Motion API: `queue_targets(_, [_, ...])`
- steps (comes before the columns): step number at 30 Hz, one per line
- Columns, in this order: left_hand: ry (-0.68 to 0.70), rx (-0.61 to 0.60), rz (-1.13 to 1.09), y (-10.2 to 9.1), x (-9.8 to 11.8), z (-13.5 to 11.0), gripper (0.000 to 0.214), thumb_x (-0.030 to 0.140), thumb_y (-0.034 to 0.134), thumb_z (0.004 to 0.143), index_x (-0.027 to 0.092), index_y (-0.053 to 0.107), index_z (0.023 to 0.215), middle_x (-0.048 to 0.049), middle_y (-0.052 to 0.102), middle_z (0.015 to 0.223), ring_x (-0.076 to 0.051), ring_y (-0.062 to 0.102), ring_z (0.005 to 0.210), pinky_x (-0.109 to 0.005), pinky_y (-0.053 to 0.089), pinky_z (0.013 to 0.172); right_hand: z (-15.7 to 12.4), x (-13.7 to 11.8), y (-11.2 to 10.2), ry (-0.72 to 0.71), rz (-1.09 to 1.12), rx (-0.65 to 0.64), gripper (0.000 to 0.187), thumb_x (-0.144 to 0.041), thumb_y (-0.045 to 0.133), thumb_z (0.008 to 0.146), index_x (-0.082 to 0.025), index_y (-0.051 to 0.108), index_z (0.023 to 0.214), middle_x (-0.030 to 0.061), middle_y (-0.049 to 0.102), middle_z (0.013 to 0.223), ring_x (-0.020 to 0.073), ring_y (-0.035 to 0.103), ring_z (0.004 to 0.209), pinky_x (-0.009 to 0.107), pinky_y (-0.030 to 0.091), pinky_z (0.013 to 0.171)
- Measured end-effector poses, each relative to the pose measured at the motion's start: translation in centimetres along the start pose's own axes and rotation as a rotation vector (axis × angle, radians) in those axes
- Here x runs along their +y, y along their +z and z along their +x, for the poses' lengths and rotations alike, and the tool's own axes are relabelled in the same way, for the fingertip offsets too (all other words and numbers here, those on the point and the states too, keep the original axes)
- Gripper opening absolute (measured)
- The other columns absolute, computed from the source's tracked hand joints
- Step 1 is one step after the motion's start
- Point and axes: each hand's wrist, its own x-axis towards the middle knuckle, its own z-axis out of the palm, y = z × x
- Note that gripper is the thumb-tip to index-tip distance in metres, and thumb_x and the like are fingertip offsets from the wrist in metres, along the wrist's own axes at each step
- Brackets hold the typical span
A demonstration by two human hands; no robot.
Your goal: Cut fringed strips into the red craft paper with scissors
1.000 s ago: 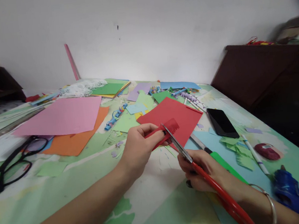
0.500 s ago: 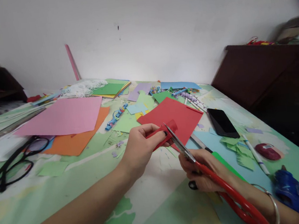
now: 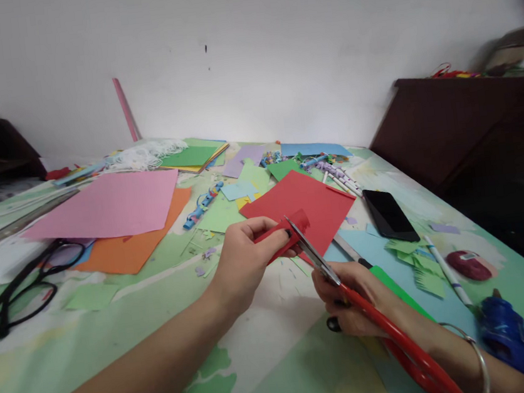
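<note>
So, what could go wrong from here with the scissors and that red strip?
The blades of the red-handled metal scissors meet the small red paper strip right beside the left hand, so a nick seems possible. The strip is pinched at one end only, so it could bend and the cut stray. The right hand has its wrist near the blue glue gun and might knock it.

Strewn across the green-printed counter (image 3: 71,350): pink sheet (image 3: 106,205), orange sheet (image 3: 126,250), red sheet (image 3: 310,203), glasses (image 3: 17,294), phone (image 3: 389,215), glue gun (image 3: 504,333).
</note>
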Motion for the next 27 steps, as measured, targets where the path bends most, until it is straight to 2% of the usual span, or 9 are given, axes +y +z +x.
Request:
queue_targets(4, [-0.001, 0.009, 0.007, 0.05, 0.03, 0.05, 0.008, 0.016, 0.067, 0.068, 0.013, 0.064, 0.061, -0.0021, 0.065, 0.059, -0.014, 0.062, 0.060, -0.027, 0.050, 0.066, -0.07, -0.46, 0.37, 0.020, -0.029, 0.039, 0.023, -0.007, 0.047, 0.055, -0.021, 0.032, 0.065, -0.0086, 0.029, 0.057, 0.0068, 0.023, 0.048, 0.021, 0.014, 0.042])
queue_targets(16, [-0.005, 0.021, 0.026, -0.20, -0.19, 0.15, 0.006, 0.014, 0.066, 0.068, 0.011, 0.065, 0.063, -0.0037, 0.065, 0.060, -0.014, 0.062, 0.060, -0.027, 0.051, 0.065, 0.13, -0.28, 0.50, 0.037, 0.020, 0.023, 0.024, -0.005, 0.045, 0.053, -0.021, 0.031, 0.064, -0.0101, 0.024, 0.055, 0.0058, 0.018, 0.046, 0.021, 0.012, 0.042])
queue_targets(27, [-0.002, 0.022, 0.030, -0.31, -0.26, 0.31, 0.006, 0.015, 0.067, 0.068, 0.011, 0.065, 0.064, -0.0042, 0.066, 0.061, -0.015, 0.062, 0.061, -0.027, 0.051, 0.065, 0.12, -0.51, 0.51, 0.018, -0.061, 0.047, 0.023, -0.004, 0.044, 0.052, -0.021, 0.032, 0.063, -0.0093, 0.026, 0.056, 0.0062, 0.021, 0.048, 0.021, 0.015, 0.042])
